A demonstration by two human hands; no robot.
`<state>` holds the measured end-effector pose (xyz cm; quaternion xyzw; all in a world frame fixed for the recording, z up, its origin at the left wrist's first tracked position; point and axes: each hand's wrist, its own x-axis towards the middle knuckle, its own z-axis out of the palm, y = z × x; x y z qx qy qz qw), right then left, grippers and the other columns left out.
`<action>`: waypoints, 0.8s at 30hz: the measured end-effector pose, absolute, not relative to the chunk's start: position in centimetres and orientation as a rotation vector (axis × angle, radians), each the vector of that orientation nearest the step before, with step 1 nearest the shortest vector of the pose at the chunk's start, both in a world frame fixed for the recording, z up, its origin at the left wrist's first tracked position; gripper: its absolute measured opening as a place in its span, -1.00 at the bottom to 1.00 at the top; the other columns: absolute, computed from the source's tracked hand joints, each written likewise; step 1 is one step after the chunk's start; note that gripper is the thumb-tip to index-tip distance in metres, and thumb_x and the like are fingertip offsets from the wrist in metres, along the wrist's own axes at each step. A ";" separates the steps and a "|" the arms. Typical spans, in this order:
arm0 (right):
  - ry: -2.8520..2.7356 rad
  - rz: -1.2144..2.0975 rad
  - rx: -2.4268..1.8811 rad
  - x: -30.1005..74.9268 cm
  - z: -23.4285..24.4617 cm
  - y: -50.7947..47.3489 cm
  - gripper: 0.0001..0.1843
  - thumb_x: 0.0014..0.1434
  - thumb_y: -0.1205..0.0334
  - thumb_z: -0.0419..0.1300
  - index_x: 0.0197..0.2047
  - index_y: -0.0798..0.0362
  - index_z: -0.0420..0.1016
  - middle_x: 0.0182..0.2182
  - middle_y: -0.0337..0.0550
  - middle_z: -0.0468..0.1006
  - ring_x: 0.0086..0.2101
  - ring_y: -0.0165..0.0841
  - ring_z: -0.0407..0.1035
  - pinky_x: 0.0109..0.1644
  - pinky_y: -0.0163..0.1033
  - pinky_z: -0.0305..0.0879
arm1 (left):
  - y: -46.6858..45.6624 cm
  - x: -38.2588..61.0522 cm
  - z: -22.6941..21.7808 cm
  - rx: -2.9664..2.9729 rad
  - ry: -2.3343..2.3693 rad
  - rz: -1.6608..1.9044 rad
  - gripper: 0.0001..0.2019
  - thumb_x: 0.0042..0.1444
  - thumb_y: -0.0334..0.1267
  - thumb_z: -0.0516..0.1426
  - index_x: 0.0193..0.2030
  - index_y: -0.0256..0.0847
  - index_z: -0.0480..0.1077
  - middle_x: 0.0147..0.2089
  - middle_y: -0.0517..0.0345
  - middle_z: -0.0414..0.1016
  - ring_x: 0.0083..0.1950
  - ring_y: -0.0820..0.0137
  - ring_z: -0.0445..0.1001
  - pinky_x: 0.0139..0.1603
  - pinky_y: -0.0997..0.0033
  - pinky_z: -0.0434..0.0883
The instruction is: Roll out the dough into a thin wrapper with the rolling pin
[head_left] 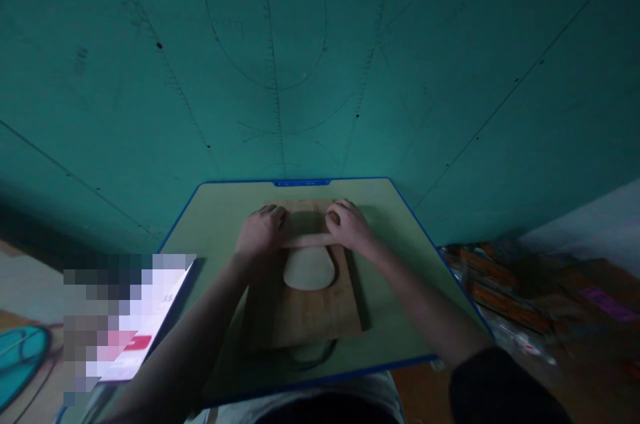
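A pale wooden rolling pin (309, 240) lies crosswise over a flat, rounded piece of dough (309, 271). My left hand (261, 229) is closed over the pin's left end, and my right hand (349, 225) is closed over its right end. Both ends of the pin are hidden by my fingers. The dough rests on a wooden cutting board (305, 321), its wide edge towards me and its far part hidden under the pin. Beyond the pin, a darker patch lies on the board between my hands; whether it is dough or shadow I cannot tell.
The board lies on a small pale table (390, 324) with a blue rim. A dark strap (315, 361) shows at the board's near edge. A lit screen (155, 324), partly blurred, stands on the left. Behind rises a green marked wall (310, 124); packages (505, 284) lie at right.
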<state>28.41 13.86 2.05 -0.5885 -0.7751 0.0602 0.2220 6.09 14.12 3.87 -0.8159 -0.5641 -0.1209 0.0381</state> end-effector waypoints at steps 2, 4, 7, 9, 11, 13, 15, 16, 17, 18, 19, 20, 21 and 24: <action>-2.104 0.140 -1.713 28.3 2.3 15.5 -0.84 0.26 0.34 0.12 -0.18 0.06 0.54 -0.13 -0.01 0.54 -0.06 -0.25 0.41 0.07 -0.17 0.31 | 15.4 6.3 4.0 -2.463 -1.771 -0.377 -0.69 0.35 -0.28 -0.06 -0.19 -0.23 0.51 -0.13 -0.07 0.61 -0.12 0.24 0.57 -0.17 0.35 0.39; -2.074 0.116 -1.755 28.1 2.5 16.7 -0.84 0.25 0.36 0.12 -0.21 0.06 0.54 -0.14 0.01 0.54 -0.07 -0.23 0.41 0.05 -0.16 0.31 | 16.4 6.5 4.1 -2.432 -1.807 -0.377 -0.68 0.35 -0.27 -0.07 -0.18 -0.23 0.51 -0.12 -0.08 0.61 -0.12 0.24 0.58 -0.19 0.36 0.39; -2.049 0.091 -1.800 28.0 2.7 17.4 -0.84 0.25 0.36 0.12 -0.24 0.04 0.54 -0.15 0.00 0.55 -0.09 -0.22 0.40 0.03 -0.16 0.31 | 16.9 6.6 4.2 -2.410 -1.834 -0.366 -0.69 0.35 -0.28 -0.06 -0.17 -0.24 0.51 -0.11 -0.08 0.61 -0.10 0.23 0.58 -0.20 0.36 0.39; -2.053 0.087 -1.811 27.9 2.7 16.9 -0.84 0.26 0.34 0.12 -0.22 0.04 0.55 -0.14 0.00 0.55 -0.08 -0.22 0.40 0.03 -0.16 0.30 | 16.3 6.6 4.3 -2.407 -1.843 -0.356 -0.69 0.36 -0.27 -0.07 -0.15 -0.24 0.51 -0.11 -0.08 0.60 -0.10 0.22 0.58 -0.19 0.35 0.38; -2.067 0.093 -1.812 27.8 2.7 15.6 -0.82 0.27 0.31 0.12 -0.16 0.06 0.55 -0.12 0.02 0.55 -0.06 -0.20 0.40 0.05 -0.15 0.30 | 15.1 6.6 4.2 -2.407 -1.855 -0.345 -0.69 0.37 -0.25 -0.08 -0.14 -0.24 0.49 -0.12 -0.08 0.60 -0.11 0.21 0.57 -0.17 0.33 0.39; -2.090 0.105 -1.812 27.7 2.5 13.7 -0.77 0.30 0.25 0.12 -0.06 0.08 0.54 -0.08 0.05 0.55 -0.03 -0.18 0.40 0.09 -0.12 0.29 | 13.3 6.5 4.1 -2.401 -1.873 -0.332 -0.68 0.38 -0.20 -0.07 -0.11 -0.24 0.48 -0.12 -0.08 0.59 -0.09 0.16 0.56 -0.14 0.27 0.39; -2.119 0.109 -1.807 27.7 2.2 11.4 -0.67 0.34 0.17 0.10 0.07 0.12 0.50 -0.01 0.10 0.53 0.04 -0.15 0.39 0.14 -0.09 0.28 | 11.1 6.4 3.9 -2.384 -1.872 -0.329 -0.65 0.40 -0.14 -0.09 -0.07 -0.24 0.47 -0.09 -0.10 0.58 -0.04 0.08 0.54 -0.10 0.18 0.39; -2.133 0.104 -1.801 27.8 2.0 10.1 -0.62 0.36 0.13 0.07 0.12 0.14 0.47 0.04 0.13 0.52 0.07 -0.13 0.38 0.17 -0.07 0.27 | 9.9 6.3 3.8 -2.379 -1.856 -0.338 -0.63 0.41 -0.12 -0.11 -0.06 -0.24 0.46 -0.06 -0.11 0.57 -0.01 0.06 0.52 -0.06 0.13 0.38; -2.151 0.096 -1.787 27.9 1.9 8.9 -0.58 0.39 0.10 0.03 0.16 0.15 0.45 0.09 0.15 0.49 0.10 -0.12 0.37 0.20 -0.05 0.27 | 8.7 6.2 3.6 -2.384 -1.828 -0.353 -0.61 0.41 -0.11 -0.13 -0.04 -0.24 0.46 -0.01 -0.12 0.57 0.02 0.04 0.51 -0.03 0.10 0.37; -2.169 0.086 -1.767 28.0 1.7 7.7 -0.55 0.41 0.07 -0.01 0.19 0.15 0.43 0.13 0.17 0.47 0.13 -0.11 0.36 0.22 -0.04 0.26 | 7.6 6.1 3.5 -2.399 -1.792 -0.371 -0.60 0.42 -0.11 -0.14 -0.02 -0.23 0.46 0.03 -0.13 0.55 0.04 0.04 0.49 -0.01 0.07 0.36; -2.187 0.076 -1.742 28.2 1.6 6.7 -0.53 0.43 0.05 -0.04 0.21 0.15 0.42 0.17 0.18 0.44 0.15 -0.10 0.34 0.24 -0.02 0.25 | 6.6 6.0 3.4 -2.418 -1.755 -0.393 -0.60 0.42 -0.11 -0.15 0.01 -0.22 0.45 0.08 -0.13 0.54 0.07 0.04 0.48 0.02 0.05 0.35; -2.204 0.066 -1.716 28.3 1.5 5.9 -0.50 0.44 0.04 -0.06 0.24 0.16 0.39 0.20 0.19 0.42 0.17 -0.08 0.32 0.26 -0.01 0.24 | 5.7 5.9 3.4 -2.437 -1.727 -0.414 -0.60 0.42 -0.09 -0.15 0.04 -0.21 0.44 0.11 -0.12 0.53 0.10 0.03 0.46 0.03 0.04 0.34; -2.217 0.057 -1.692 28.5 1.4 5.3 -0.48 0.44 0.02 -0.08 0.27 0.17 0.36 0.23 0.20 0.40 0.19 -0.07 0.30 0.27 0.01 0.23 | 5.1 5.9 3.4 -2.450 -1.709 -0.430 -0.60 0.42 -0.06 -0.14 0.09 -0.19 0.42 0.13 -0.11 0.52 0.11 0.02 0.45 0.03 0.03 0.34; -2.237 0.067 -1.646 28.8 1.3 5.7 -0.41 0.45 0.00 -0.10 0.35 0.22 0.26 0.24 0.22 0.39 0.22 -0.06 0.27 0.31 0.03 0.19 | 5.1 6.0 3.5 -2.467 -1.685 -0.421 -0.58 0.41 -0.02 -0.13 0.15 -0.17 0.39 0.14 -0.11 0.51 0.14 0.01 0.43 0.04 0.03 0.33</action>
